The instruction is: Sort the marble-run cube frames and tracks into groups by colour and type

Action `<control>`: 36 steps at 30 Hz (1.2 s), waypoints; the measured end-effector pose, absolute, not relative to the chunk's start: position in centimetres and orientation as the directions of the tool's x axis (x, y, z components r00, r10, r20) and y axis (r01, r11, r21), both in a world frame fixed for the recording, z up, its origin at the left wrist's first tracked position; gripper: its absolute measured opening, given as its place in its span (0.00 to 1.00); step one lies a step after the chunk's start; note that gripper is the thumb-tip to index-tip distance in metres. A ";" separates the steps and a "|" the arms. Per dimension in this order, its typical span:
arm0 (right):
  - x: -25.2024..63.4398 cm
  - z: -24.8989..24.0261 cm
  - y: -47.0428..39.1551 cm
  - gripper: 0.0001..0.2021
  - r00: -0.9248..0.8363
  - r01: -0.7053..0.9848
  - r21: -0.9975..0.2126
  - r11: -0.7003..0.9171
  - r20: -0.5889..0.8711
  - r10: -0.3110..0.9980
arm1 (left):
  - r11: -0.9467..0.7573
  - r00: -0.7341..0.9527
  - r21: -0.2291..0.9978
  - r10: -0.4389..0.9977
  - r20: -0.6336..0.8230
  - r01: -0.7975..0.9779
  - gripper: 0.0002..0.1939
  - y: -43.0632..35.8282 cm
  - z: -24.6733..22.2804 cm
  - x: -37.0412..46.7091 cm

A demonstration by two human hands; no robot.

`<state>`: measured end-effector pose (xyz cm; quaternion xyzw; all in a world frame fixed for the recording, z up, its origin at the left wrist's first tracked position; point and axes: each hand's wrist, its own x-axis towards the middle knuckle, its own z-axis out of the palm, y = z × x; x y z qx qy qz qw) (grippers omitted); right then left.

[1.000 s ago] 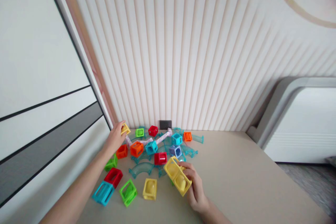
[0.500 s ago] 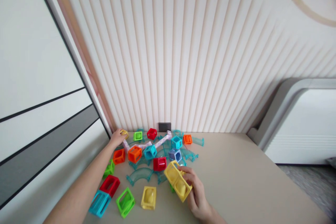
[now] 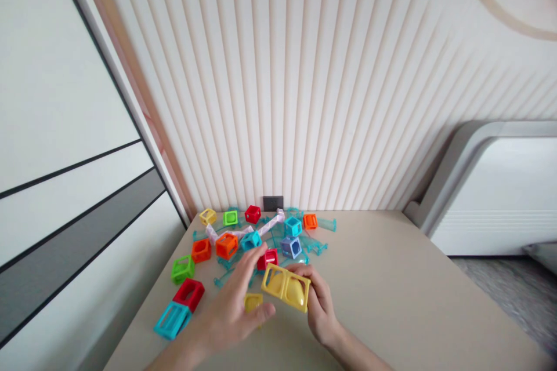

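Two joined yellow blocks (image 3: 286,287) are held up above the table by my right hand (image 3: 319,304), whose fingers grip their right end. My left hand (image 3: 241,304) is just to their left, thumb and fingers spread, holding nothing. Beneath it a single yellow block (image 3: 253,302) is partly hidden. A red block (image 3: 267,258) shows just behind the held pair. At the left, a red block (image 3: 190,294) touches a cyan block (image 3: 173,320).
Orange (image 3: 227,245), green (image 3: 183,269), cyan (image 3: 293,226) and periwinkle (image 3: 291,247) blocks lie among clear teal track pieces and a pale folded strip (image 3: 273,221). A ribbed wall with a black socket (image 3: 273,203) stands behind the table (image 3: 383,284).
My left hand has left the yellow block at the back left and come to the front middle, open. The yellow pair in my right hand has turned closer to level.
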<state>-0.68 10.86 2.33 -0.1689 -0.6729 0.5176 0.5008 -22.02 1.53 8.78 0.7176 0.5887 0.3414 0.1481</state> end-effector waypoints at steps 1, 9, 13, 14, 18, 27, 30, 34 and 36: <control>-1.1 2.9 10.6 0.12 -0.468 -0.294 -0.891 0.347 0.451 0.760 | -0.285 0.112 0.593 0.944 0.312 0.753 0.47 0.7 8.4 -20.8; -3.1 6.2 10.7 0.15 -0.685 -0.221 -0.919 0.327 0.385 0.618 | -0.225 0.014 0.438 0.900 0.436 0.870 0.40 -0.1 6.0 -20.3; -3.1 6.5 11.6 0.14 -0.751 -0.202 -0.932 0.299 0.344 0.564 | -0.221 -0.019 0.409 0.861 0.508 0.885 0.32 -0.5 5.7 -21.9; -3.0 6.7 12.1 0.15 -0.753 -0.200 -0.934 0.295 0.339 0.564 | -0.203 -0.049 0.411 0.850 0.525 0.889 0.30 -0.6 5.6 -22.5; -3.6 7.9 15.5 0.15 -0.648 0.005 -0.910 0.415 0.313 0.694 | -0.059 -0.184 0.435 0.849 0.495 0.898 0.27 -0.7 4.9 -25.2; -11.0 9.0 26.1 0.16 -0.473 0.610 -0.643 0.463 0.173 0.864 | 0.125 -0.261 0.363 0.899 0.353 0.923 0.27 1.4 2.4 -26.8; -12.8 8.7 27.3 0.16 -0.458 0.667 -0.584 0.463 0.169 0.873 | 0.115 -0.223 0.360 0.936 0.274 0.926 0.27 2.0 2.0 -26.6; -14.3 7.9 27.5 0.16 -0.459 0.720 -0.518 0.462 0.143 0.877 | 0.111 -0.193 0.336 0.956 0.222 0.935 0.28 2.2 1.8 -26.4; -14.7 7.5 27.5 0.15 -0.469 0.733 -0.498 0.463 0.122 0.875 | 0.118 -0.197 0.327 0.955 0.221 0.938 0.29 2.2 1.5 -26.4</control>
